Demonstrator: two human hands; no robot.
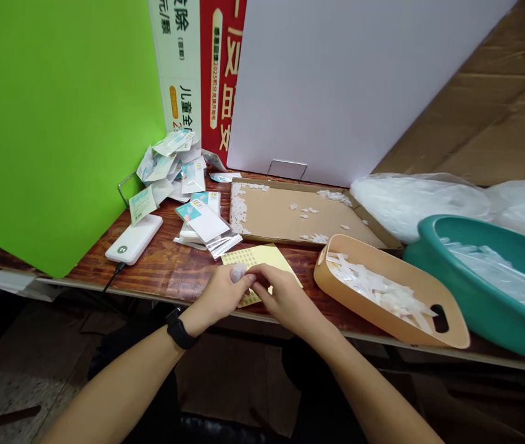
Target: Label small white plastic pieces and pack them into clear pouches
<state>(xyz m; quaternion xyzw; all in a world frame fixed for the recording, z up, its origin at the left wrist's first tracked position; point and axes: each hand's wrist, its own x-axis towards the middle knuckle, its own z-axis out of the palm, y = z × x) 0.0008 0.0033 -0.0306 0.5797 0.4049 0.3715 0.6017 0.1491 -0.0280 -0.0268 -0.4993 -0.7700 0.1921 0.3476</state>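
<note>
My left hand (pixel 219 288), with a black watch (pixel 181 328) on its wrist, is closed on a small whitish translucent piece (pixel 238 272) whose exact kind I cannot make out. My right hand (pixel 281 290) meets it, thumb and fingers pinched at the left fingertips; whatever they pinch is hidden. Both hands are above a yellow sticker sheet (pixel 285 262) with rows of small printed labels, near the table's front edge. Beyond the sheet lie flat clear packets with white and teal cards (pixel 204 219).
A shallow cardboard tray (pixel 271 213) holds scattered small white pieces. To the right stand a tan basket (pixel 336 290) of white strips and a green basin (pixel 456 290) of clear plastic. At left are a white power bank (pixel 135 239) with a cable and piled packets (pixel 169 163). Upright boards stand behind.
</note>
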